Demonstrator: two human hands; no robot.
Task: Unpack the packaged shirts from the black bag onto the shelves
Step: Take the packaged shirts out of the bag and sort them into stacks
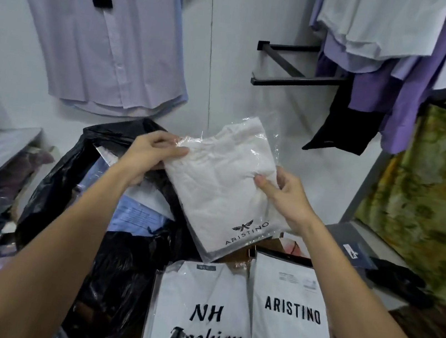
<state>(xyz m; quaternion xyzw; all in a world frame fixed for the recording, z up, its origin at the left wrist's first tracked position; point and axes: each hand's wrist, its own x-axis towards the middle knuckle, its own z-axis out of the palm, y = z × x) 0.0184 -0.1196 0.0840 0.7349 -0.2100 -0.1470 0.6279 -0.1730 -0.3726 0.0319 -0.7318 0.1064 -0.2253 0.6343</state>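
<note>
So I am holding a packed shirt (222, 186), white and soft inside crinkly clear film, tilted above the black bag (74, 174). My left hand (149, 154) is pinching its upper left edge; my right hand (284, 196) is gripping the right edge, thumb on top. Glossy bag plastic is gaping open below, more packs showing inside. Two flat packs (245, 318) are lying just beside it, touching edge to edge.

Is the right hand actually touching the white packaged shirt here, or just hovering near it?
Touching. The head view shows the right hand pinching the right edge of the white packaged shirt, its thumb pressed onto the plastic wrap and its fingers behind.
</note>
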